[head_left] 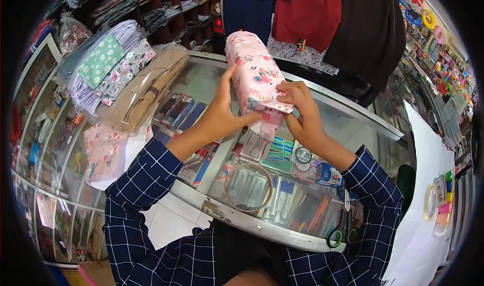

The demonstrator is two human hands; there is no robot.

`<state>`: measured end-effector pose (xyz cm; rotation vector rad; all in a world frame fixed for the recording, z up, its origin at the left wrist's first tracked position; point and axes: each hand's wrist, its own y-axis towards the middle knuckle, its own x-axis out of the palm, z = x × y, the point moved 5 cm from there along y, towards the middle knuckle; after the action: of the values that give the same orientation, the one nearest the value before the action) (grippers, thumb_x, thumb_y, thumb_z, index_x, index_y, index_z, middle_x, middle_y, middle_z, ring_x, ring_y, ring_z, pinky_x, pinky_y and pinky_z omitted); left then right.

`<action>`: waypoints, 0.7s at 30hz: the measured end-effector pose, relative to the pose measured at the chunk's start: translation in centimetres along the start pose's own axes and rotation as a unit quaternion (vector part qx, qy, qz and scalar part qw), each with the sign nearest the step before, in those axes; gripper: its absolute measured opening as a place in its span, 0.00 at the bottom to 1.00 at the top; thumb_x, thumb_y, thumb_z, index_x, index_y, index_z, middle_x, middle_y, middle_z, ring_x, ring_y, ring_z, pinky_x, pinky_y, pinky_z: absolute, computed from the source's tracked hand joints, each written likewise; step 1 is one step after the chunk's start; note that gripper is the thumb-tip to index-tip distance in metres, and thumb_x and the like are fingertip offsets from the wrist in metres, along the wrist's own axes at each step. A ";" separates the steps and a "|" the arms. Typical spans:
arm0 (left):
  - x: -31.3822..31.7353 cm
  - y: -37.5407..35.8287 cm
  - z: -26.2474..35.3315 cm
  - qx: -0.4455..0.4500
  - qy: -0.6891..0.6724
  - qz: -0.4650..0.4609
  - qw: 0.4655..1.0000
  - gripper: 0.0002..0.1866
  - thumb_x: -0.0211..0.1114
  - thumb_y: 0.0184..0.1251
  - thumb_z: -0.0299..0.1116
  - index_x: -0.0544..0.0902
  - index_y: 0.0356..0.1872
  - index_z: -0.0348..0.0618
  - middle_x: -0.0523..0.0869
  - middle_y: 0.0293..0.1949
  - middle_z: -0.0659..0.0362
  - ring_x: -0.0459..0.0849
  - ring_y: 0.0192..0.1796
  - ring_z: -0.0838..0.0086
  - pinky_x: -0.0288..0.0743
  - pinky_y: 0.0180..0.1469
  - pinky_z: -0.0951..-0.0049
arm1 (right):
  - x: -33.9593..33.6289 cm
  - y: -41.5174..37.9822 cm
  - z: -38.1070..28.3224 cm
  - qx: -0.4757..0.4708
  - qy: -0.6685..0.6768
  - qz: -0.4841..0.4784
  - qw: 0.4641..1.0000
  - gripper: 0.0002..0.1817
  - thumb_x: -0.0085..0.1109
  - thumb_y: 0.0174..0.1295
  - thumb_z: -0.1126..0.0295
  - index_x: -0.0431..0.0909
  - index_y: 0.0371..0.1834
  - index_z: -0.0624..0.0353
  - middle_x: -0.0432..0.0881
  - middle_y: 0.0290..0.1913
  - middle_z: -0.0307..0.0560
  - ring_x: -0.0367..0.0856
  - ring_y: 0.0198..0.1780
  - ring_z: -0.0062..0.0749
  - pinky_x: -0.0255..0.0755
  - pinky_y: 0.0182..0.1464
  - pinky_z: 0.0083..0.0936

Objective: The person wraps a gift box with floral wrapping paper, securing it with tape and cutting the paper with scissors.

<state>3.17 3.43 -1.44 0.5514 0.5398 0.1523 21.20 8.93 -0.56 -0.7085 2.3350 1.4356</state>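
1. Left of the frame: bagged cloths (136,92) above pink floral paper (103,147).
2. Centre: left hand (219,115), grip spread wide, fingers along the parcel's left side, thumb at its near end.
3. Upper centre: floral parcel (252,64) above the counter (297,239), between both grips, far end reaching beyond them.
4. Right of centre: right hand (306,118), grip nearly closed, pinching the parcel's near right corner.
5. Lower right: scissors (346,218).

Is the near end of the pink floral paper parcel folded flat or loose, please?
At least partly loose: the parcel has a flap hanging between the left hand and right hand.
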 end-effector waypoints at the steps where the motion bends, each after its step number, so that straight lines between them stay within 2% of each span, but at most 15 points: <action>1: 0.2 -0.1 0.2 -0.004 -0.047 0.001 0.999 0.42 0.71 0.55 0.33 0.59 0.71 0.45 0.50 0.73 0.43 0.60 0.72 0.56 0.55 0.71 0.60 | 0.0 -0.3 0.4 0.040 0.053 0.025 0.997 0.15 0.52 0.53 0.85 0.71 0.45 0.62 0.71 0.52 0.54 0.71 0.54 0.43 0.69 0.51 0.31; 3: 0.6 0.0 1.0 -0.013 -0.138 0.003 0.990 0.37 0.65 0.59 0.25 0.61 0.70 0.45 0.56 0.73 0.49 0.61 0.72 0.64 0.57 0.71 0.64 | 0.5 -0.9 1.2 0.118 0.160 0.072 0.977 0.13 0.53 0.56 0.84 0.69 0.44 0.62 0.71 0.51 0.54 0.71 0.54 0.38 0.71 0.47 0.26; 4: 0.2 0.5 2.5 0.061 -0.015 0.010 0.998 0.31 0.61 0.63 0.23 0.64 0.68 0.43 0.58 0.73 0.49 0.63 0.71 0.67 0.68 0.64 0.70 | 1.2 -1.0 1.6 0.155 0.206 0.092 0.962 0.11 0.55 0.60 0.81 0.67 0.44 0.63 0.73 0.48 0.52 0.71 0.54 0.31 0.73 0.41 0.21; 7: 0.1 0.7 2.5 0.083 0.070 0.010 0.994 0.28 0.59 0.65 0.23 0.67 0.67 0.43 0.62 0.71 0.49 0.66 0.69 0.68 0.75 0.55 0.75 | 1.2 -0.9 1.0 0.153 0.118 0.048 0.980 0.14 0.59 0.61 0.77 0.65 0.46 0.63 0.75 0.44 0.51 0.76 0.48 0.31 0.75 0.40 0.22; 8: 0.1 0.5 2.4 0.062 0.012 0.061 0.996 0.28 0.59 0.66 0.24 0.67 0.68 0.44 0.70 0.67 0.49 0.73 0.64 0.71 0.77 0.50 0.79 | 1.3 -0.9 0.7 0.147 0.155 0.022 0.977 0.22 0.61 0.61 0.73 0.63 0.55 0.62 0.76 0.40 0.50 0.80 0.41 0.32 0.75 0.41 0.26; 10: 0.2 0.4 1.6 -0.024 -0.096 0.080 0.992 0.27 0.60 0.67 0.24 0.67 0.67 0.43 0.74 0.62 0.51 0.76 0.60 0.75 0.77 0.49 0.79 | 0.9 -0.3 -0.3 0.179 0.132 -0.017 0.975 0.27 0.61 0.62 0.70 0.60 0.62 0.61 0.76 0.40 0.51 0.81 0.37 0.31 0.75 0.40 0.27; 11: 0.2 0.4 1.2 -0.032 -0.101 0.073 0.992 0.27 0.60 0.66 0.26 0.68 0.66 0.38 0.76 0.61 0.48 0.79 0.58 0.69 0.77 0.50 0.75 | 0.5 0.2 -1.1 0.195 0.119 -0.036 0.973 0.30 0.61 0.63 0.69 0.58 0.65 0.61 0.76 0.40 0.52 0.81 0.36 0.31 0.75 0.39 0.27; 12: 0.2 0.4 0.9 -0.040 -0.106 0.066 0.991 0.26 0.61 0.66 0.28 0.68 0.65 0.34 0.78 0.59 0.45 0.82 0.56 0.64 0.78 0.52 0.71 | 0.2 0.8 -1.7 0.252 0.144 -0.102 0.952 0.33 0.61 0.63 0.63 0.59 0.68 0.58 0.75 0.42 0.54 0.81 0.43 0.38 0.74 0.42 0.31; 14: 0.4 0.3 0.9 -0.036 -0.074 0.067 0.994 0.29 0.61 0.66 0.28 0.66 0.67 0.35 0.80 0.55 0.45 0.83 0.53 0.66 0.77 0.51 0.72 | -0.7 2.1 -2.1 0.118 -0.098 -0.129 0.980 0.31 0.61 0.62 0.59 0.63 0.67 0.54 0.74 0.45 0.56 0.78 0.48 0.42 0.72 0.46 0.34; 15: 0.4 0.3 1.0 -0.034 -0.058 0.067 0.995 0.30 0.62 0.65 0.28 0.65 0.68 0.36 0.82 0.53 0.45 0.84 0.51 0.68 0.77 0.51 0.72 | -0.8 2.8 -2.3 0.047 -0.217 -0.140 0.965 0.30 0.61 0.62 0.57 0.65 0.66 0.53 0.73 0.46 0.57 0.76 0.51 0.44 0.71 0.48 0.36; 16: 0.4 0.4 1.1 -0.044 -0.059 0.060 0.996 0.30 0.62 0.65 0.28 0.65 0.68 0.36 0.82 0.53 0.45 0.84 0.51 0.69 0.77 0.51 0.73 | -1.1 3.5 -2.5 0.038 -0.215 -0.125 0.968 0.29 0.59 0.62 0.53 0.68 0.65 0.48 0.70 0.56 0.58 0.68 0.62 0.50 0.67 0.55 0.39; 19: 0.8 0.4 1.2 -0.059 -0.082 0.052 0.994 0.32 0.63 0.65 0.29 0.64 0.69 0.34 0.82 0.53 0.46 0.83 0.50 0.73 0.75 0.52 0.74 | -0.7 5.4 -2.8 -0.108 -0.325 -0.083 0.936 0.27 0.57 0.64 0.54 0.68 0.66 0.48 0.65 0.66 0.56 0.64 0.68 0.52 0.66 0.60 0.38; 20: 1.1 0.4 1.0 -0.053 -0.102 0.058 0.992 0.32 0.63 0.65 0.29 0.63 0.69 0.34 0.82 0.53 0.46 0.83 0.50 0.73 0.75 0.52 0.74 | -0.3 5.9 -2.4 -0.112 -0.330 -0.103 0.932 0.26 0.54 0.66 0.56 0.68 0.65 0.50 0.62 0.71 0.55 0.58 0.72 0.56 0.61 0.66 0.41; 21: 1.2 0.3 0.8 -0.048 -0.120 0.065 0.989 0.32 0.63 0.65 0.29 0.63 0.69 0.33 0.82 0.53 0.47 0.82 0.50 0.74 0.75 0.52 0.74 | 0.1 6.0 -1.4 -0.086 -0.257 -0.130 0.954 0.25 0.54 0.66 0.57 0.69 0.65 0.51 0.62 0.70 0.56 0.58 0.72 0.56 0.60 0.67 0.42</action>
<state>4.61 3.66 -1.26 0.5032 0.2604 0.2303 17.74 9.86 4.43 -0.5724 1.6729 1.4958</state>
